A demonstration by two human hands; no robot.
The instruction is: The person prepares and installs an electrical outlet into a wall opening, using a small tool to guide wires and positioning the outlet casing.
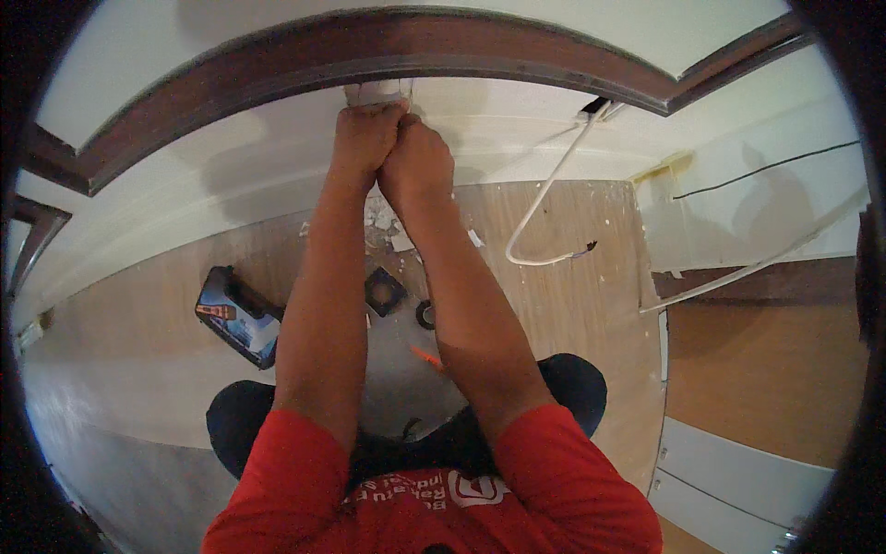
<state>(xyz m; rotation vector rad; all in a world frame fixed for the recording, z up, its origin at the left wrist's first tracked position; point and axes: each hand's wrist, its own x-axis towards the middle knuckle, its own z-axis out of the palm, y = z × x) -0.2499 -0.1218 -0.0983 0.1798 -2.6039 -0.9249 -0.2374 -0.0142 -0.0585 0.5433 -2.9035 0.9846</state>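
Note:
My left hand (367,134) and my right hand (413,162) meet high in the middle, fingers curled closed against a pale, cut opening (377,90) in the white wall under a dark wooden trim (480,57). Whatever they grip is hidden behind the fingers and knuckles. To the right, a white cable (549,189) hangs from a dark hole (595,106) and bends across the floor to a frayed end. White broken fragments (401,242) lie below my hands, along with a black square piece (386,291), a black ring (425,315) and an orange tool (426,358).
A black case (235,319) with a printed panel lies on the wood-look floor (138,342) to the left. My bent legs (572,388) flank my forearms. At the right are a wall with a thin dark cable (766,166), a pale conduit (729,277) and white panels (738,462).

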